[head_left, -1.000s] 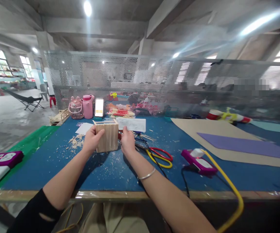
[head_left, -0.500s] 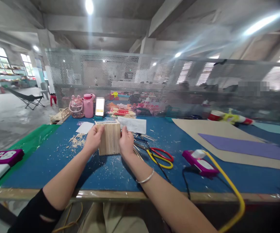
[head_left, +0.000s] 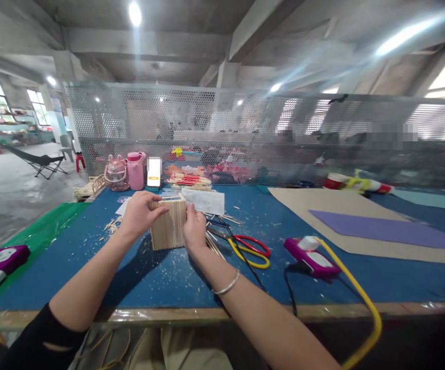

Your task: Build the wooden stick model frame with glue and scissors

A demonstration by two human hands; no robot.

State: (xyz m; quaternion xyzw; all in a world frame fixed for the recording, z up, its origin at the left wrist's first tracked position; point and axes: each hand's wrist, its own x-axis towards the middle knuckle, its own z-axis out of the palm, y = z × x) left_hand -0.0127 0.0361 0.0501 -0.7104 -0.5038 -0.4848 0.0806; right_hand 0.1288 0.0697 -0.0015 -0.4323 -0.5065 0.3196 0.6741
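A box built from thin wooden sticks (head_left: 168, 226) stands upright on the blue table, held between both hands. My left hand (head_left: 141, 213) grips its upper left corner, the thumb on the front face and the fingers over the top edge. On the right side wall, my right hand (head_left: 195, 226) is closed with its thumb near the top corner. Behind the box lies a white sheet (head_left: 205, 200). Loose sticks (head_left: 215, 244) and scissors with one red and one yellow handle (head_left: 250, 252) lie right of my right hand. The inside of the box is mostly hidden.
A purple power strip (head_left: 312, 257) with a yellow cable sits to the right; another purple strip (head_left: 2, 259) is at the left. Pink bottles (head_left: 135, 172), a lit phone (head_left: 153, 172) and bundled sticks (head_left: 189, 180) stand along the mesh screen. Purple sheet (head_left: 380, 228) lies right.
My left hand has moved up from the box's left side to its top corner, fingers now over the edge. My right hand keeps its hold. The view has shifted slightly.
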